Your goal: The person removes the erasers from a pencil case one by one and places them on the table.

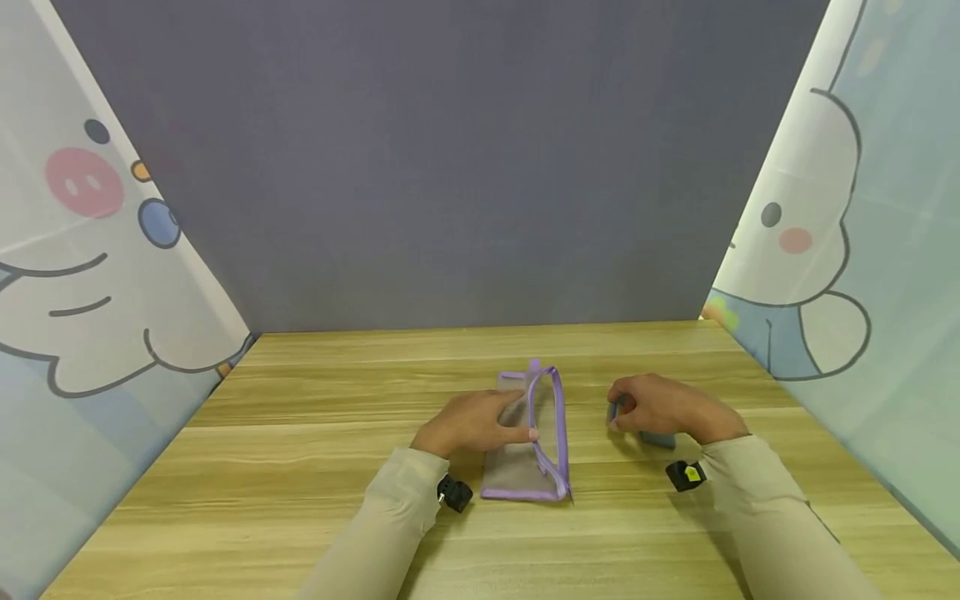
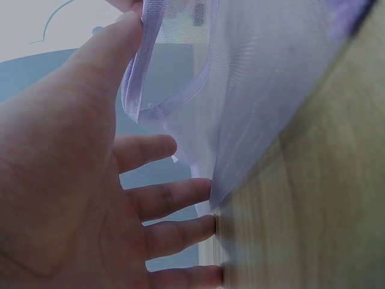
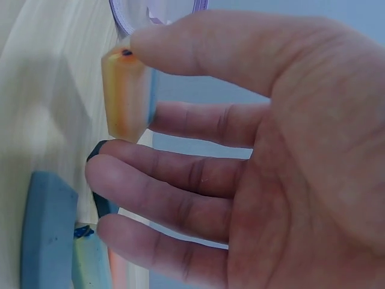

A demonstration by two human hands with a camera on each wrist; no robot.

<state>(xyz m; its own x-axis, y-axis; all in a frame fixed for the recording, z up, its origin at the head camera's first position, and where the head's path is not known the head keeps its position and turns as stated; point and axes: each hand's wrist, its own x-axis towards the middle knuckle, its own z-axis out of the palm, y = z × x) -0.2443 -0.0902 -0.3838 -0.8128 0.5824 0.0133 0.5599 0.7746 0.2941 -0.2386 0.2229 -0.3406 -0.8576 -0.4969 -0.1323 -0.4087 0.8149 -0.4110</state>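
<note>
A mesh zip pouch (image 1: 517,458) with purple trim lies on the table, its zipped mouth gaping toward the right. My left hand (image 1: 472,421) is on it, the thumb against the purple zip edge. In the left wrist view the other left fingers (image 2: 174,198) are spread and fairly straight beside the mesh. To the right of the pouch, my right hand (image 1: 656,404) pinches a small eraser-like block (image 3: 123,96) with orange, yellow and blue bands and a dark smudge. Under that hand lies a blue-grey block (image 3: 48,232), next to a yellow-and-teal block (image 3: 92,259).
A dark piece (image 3: 103,201) shows partly behind the right fingers. The wooden table (image 1: 300,467) ends at a grey panel (image 1: 480,167) at the back. Cartoon-printed curtains (image 1: 892,250) flank both sides. Both wrists wear small black devices (image 1: 455,493).
</note>
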